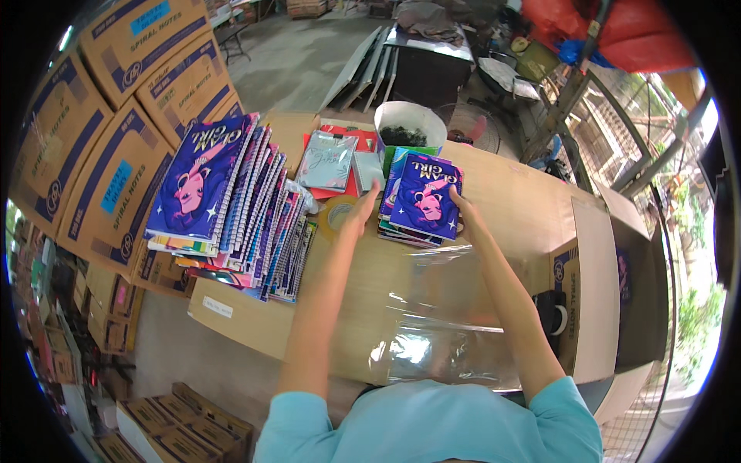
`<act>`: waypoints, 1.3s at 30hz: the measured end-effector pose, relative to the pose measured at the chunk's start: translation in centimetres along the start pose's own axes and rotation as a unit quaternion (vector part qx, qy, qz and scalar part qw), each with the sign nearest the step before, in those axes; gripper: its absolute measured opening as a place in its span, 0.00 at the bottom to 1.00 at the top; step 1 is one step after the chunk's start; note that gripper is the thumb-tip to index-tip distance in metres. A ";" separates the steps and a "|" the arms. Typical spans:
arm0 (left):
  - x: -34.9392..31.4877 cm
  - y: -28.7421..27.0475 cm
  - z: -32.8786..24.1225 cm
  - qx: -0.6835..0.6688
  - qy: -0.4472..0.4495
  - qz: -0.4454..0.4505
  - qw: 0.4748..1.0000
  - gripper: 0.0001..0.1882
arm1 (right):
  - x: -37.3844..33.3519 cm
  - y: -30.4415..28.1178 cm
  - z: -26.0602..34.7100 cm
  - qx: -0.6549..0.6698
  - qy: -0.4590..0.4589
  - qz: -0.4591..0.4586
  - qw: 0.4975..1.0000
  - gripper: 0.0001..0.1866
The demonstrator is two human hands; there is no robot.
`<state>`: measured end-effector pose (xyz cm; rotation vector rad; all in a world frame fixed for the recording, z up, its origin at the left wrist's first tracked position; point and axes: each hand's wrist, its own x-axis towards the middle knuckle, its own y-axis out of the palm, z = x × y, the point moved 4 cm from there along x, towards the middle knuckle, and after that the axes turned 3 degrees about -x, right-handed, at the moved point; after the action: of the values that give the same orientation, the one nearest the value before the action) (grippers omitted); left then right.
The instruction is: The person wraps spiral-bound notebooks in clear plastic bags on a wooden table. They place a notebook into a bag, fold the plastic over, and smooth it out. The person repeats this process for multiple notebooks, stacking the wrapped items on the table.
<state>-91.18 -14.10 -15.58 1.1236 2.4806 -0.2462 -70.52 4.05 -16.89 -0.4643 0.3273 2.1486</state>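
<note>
A small stack of spiral notebooks (pixel 426 199) lies on the table, its top cover purple with a pink-faced figure. My right hand (pixel 463 210) grips the stack's right edge, thumb on the top cover and the other fingers mostly hidden. Just off the stack's left side is my left hand (pixel 364 207), slightly blurred, with its fingers stretched out and nothing seen in it. Nearer me, a clear plastic sheet (pixel 444 297) lies flat and shiny. To the left leans a much bigger pile of spiral notebooks (pixel 202 181), fanned out in overlapping layers.
A roll of tape (pixel 337 217) and grey-covered notebooks (pixel 328 160) lie behind my left hand. A white tub (pixel 409 117) with dark contents stands beyond the stack. An open carton (pixel 598 285) is at the table's right, a black-and-white object (pixel 551 312) beside it. Stacked cartons (pixel 108 166) rise left.
</note>
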 end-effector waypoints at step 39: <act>-26.5 12.2 4.8 0.061 0.381 0.218 0.896 0.41 | -33.0 -12.1 -10.5 0.145 -0.204 0.132 0.959 0.68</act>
<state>-64.90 -25.52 -8.41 2.1090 2.7442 0.2262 -40.75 -16.94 -12.42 0.2037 0.4795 2.3360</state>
